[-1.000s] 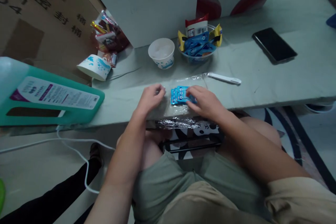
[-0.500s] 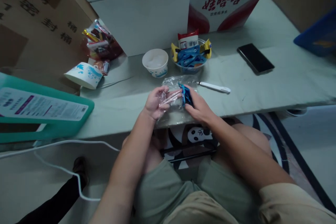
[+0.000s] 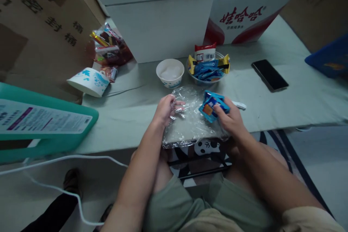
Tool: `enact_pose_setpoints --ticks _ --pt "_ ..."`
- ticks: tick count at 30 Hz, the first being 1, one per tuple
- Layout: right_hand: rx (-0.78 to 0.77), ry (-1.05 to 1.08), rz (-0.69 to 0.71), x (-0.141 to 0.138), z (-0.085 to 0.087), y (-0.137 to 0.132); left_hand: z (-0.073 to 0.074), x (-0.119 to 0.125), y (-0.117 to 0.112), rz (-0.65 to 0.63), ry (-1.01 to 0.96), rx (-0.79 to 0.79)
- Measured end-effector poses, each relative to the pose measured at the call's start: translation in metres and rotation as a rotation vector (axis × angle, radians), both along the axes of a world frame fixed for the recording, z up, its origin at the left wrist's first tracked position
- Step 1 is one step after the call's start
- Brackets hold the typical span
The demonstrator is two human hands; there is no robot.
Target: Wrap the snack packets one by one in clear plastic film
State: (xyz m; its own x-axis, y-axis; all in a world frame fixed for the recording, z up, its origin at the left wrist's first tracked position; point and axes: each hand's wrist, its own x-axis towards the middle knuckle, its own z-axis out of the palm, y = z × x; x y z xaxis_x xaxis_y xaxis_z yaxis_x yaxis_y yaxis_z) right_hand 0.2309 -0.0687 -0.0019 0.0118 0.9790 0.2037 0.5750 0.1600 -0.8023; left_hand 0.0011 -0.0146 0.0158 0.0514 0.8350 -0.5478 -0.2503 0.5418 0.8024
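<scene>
The right hand (image 3: 231,116) grasps a small fan of blue snack sachets (image 3: 213,103), thumb pressed on the front one and fingers behind. They overlap at differing tilts, so the fan has no single clear long axis. The sachets are over the front part of the cloth-covered table (image 3: 133,117), at the right side of a clear plastic bag (image 3: 187,125).

The bag spreads between the two hands, and its near end hangs over the table's front edge. From the right fingertips the middle of the bag lies to the left; from the left hand (image 3: 164,110) it lies to the right. The left hand is at the bag's left side, its fingers stretched out and slightly parted against the film. Whether they are inside or behind it, or whether the thumb pinches it, I cannot tell. The right hand is clearly the nearer to the sachets.

A white-handled tool (image 3: 239,105) lies partly hidden behind the right hand. Farther from the front edge stand an upright paper cup (image 3: 170,81) and a clear bowl (image 3: 196,81) of wrapped snacks (image 3: 208,69).
</scene>
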Motion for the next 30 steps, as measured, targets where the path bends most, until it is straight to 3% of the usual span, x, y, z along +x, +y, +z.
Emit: enact_pose_setpoints --ticks 3,5,8,11,13,16,25,28,30 --pt "0.134 -0.019 -0.176 0.021 0.027 0.012 -0.001 -0.007 0.003 0.003 0.02 0.024" --pt "0.333 -0.046 -0.245 0.032 0.051 0.042 -0.001 -0.008 0.004 -0.009 0.008 0.033" --pt "0.56 -0.087 -0.079 0.034 0.088 0.109 -0.001 -0.007 0.005 -0.039 -0.004 0.035" --pt "0.384 -0.269 -0.005 0.02 0.109 0.169 -0.001 -0.004 0.007 -0.061 0.008 0.033" --pt "0.185 -0.406 0.008 0.008 0.113 0.191 -0.001 -0.004 0.009 -0.077 0.01 0.032" --pt "-0.039 -0.56 0.115 -0.003 0.115 0.2 -0.001 -0.004 0.012 -0.085 -0.009 0.027" --pt "-0.12 -0.823 0.261 -0.006 0.116 0.21 -0.001 -0.005 0.017 -0.077 -0.047 0.024" --pt "-0.096 -0.922 0.282 0.004 0.112 0.223 -0.002 -0.005 0.015 -0.083 -0.027 0.031" --pt "-0.015 -0.853 0.217 0.013 0.107 0.233 -0.002 -0.005 0.015 -0.08 -0.019 0.035"
